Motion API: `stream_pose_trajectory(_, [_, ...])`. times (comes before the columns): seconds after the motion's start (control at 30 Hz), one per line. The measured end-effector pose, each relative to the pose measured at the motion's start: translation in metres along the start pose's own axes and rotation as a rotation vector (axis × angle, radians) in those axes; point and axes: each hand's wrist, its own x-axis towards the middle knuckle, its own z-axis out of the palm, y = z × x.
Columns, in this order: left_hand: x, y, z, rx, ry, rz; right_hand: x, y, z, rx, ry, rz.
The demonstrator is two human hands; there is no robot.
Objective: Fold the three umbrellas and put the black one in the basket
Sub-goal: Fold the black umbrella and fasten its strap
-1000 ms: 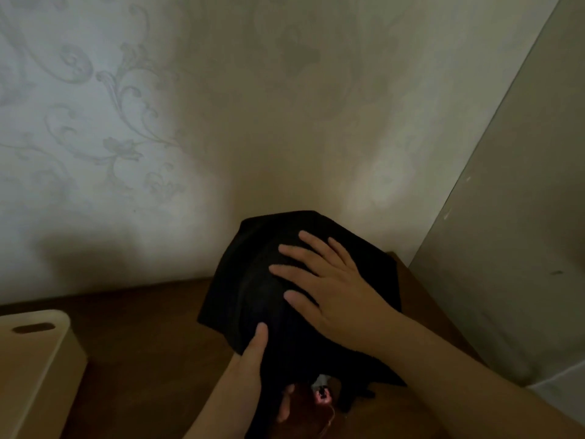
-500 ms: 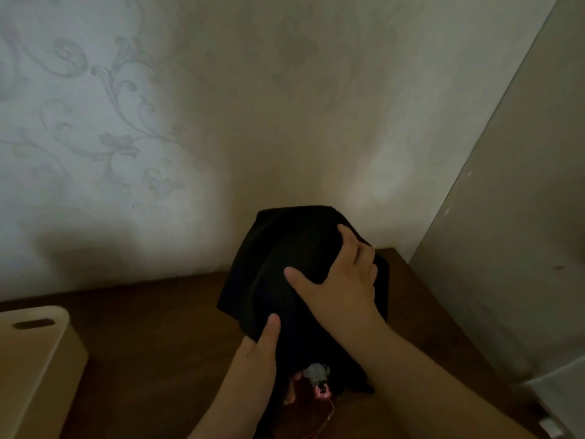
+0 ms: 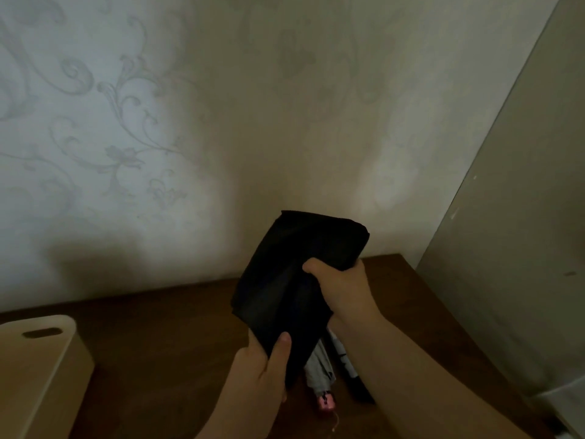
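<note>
Now the right hand (image 3: 343, 289), flat before, clenches the black fabric umbrella (image 3: 294, 274) with the gripping left hand (image 3: 262, 365), bundling it right of the cream plastic basket (image 3: 47, 359).

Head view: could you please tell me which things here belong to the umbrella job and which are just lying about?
Job:
black umbrella, in left hand and right hand
grey umbrella
beige basket

Lying about:
wooden table
grey panel
</note>
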Motion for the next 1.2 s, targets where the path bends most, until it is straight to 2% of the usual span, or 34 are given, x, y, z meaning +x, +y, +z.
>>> stream_pose_trajectory(0.13, [-0.004, 0.004, -0.002, 0.028, 0.034, 0.054, 0.001, 0.002, 0.001, 0.085, 0.037, -0.018])
stream_pose_trajectory(0.23, [-0.004, 0.006, -0.007, -0.041, 0.078, 0.031, 0.0, 0.002, 0.003, 0.119, 0.049, -0.076])
stream_pose_trajectory(0.33, [-0.005, 0.006, -0.015, -0.042, 0.083, -0.028, 0.0, -0.003, 0.007, 0.079, 0.066, -0.149])
stream_pose_trajectory(0.43, [-0.008, 0.008, -0.02, -0.08, 0.084, 0.053, -0.003, -0.012, 0.009, 0.009, 0.089, -0.273])
stream_pose_trajectory(0.53, [-0.005, 0.021, -0.008, -0.208, 0.067, 0.085, -0.01, -0.015, 0.016, -0.093, 0.102, -0.385])
stream_pose_trajectory(0.6, [0.0, 0.012, 0.009, -0.256, 0.135, 0.103, -0.016, -0.011, 0.023, -0.131, 0.109, -0.402])
stream_pose_trajectory(0.7, [0.013, 0.01, 0.011, -0.497, 0.166, -0.009, -0.024, -0.005, 0.032, -0.223, 0.135, -0.454])
stream_pose_trajectory(0.77, [0.017, 0.01, 0.013, -0.431, 0.157, -0.02, -0.026, -0.006, 0.033, -0.258, 0.139, -0.505])
stream_pose_trajectory(0.8, [0.01, 0.024, 0.013, -0.461, 0.146, -0.057, -0.026, -0.008, 0.032, -0.263, 0.128, -0.507])
stream_pose_trajectory(0.83, [0.005, 0.026, 0.015, -0.504, 0.14, -0.022, -0.026, -0.01, 0.03, -0.266, 0.11, -0.492])
stream_pose_trajectory(0.9, [0.003, 0.021, 0.012, -0.43, 0.053, -0.034, -0.023, -0.012, 0.024, -0.312, 0.037, -0.441])
stream_pose_trajectory(0.97, [0.005, 0.016, 0.006, -0.176, 0.05, 0.049, -0.024, -0.015, 0.012, -0.441, -0.076, -0.421])
stream_pose_trajectory(1.0, [0.01, 0.017, 0.002, -0.188, 0.022, -0.027, -0.026, -0.016, 0.005, -0.516, -0.1, -0.451])
stream_pose_trajectory(1.03, [0.013, 0.016, -0.001, -0.245, 0.007, -0.098, -0.026, -0.018, -0.005, -0.592, -0.07, -0.512])
stream_pose_trajectory(1.1, [0.014, 0.016, -0.008, -0.343, -0.005, -0.133, -0.021, -0.019, -0.028, -0.778, 0.118, -0.646])
stream_pose_trajectory(1.13, [0.012, 0.014, -0.01, -0.37, -0.017, -0.126, -0.017, -0.021, -0.038, -0.849, 0.193, -0.644])
stream_pose_trajectory(1.2, [0.009, 0.012, -0.013, -0.414, -0.023, -0.119, -0.01, -0.023, -0.051, -0.888, 0.174, -0.454])
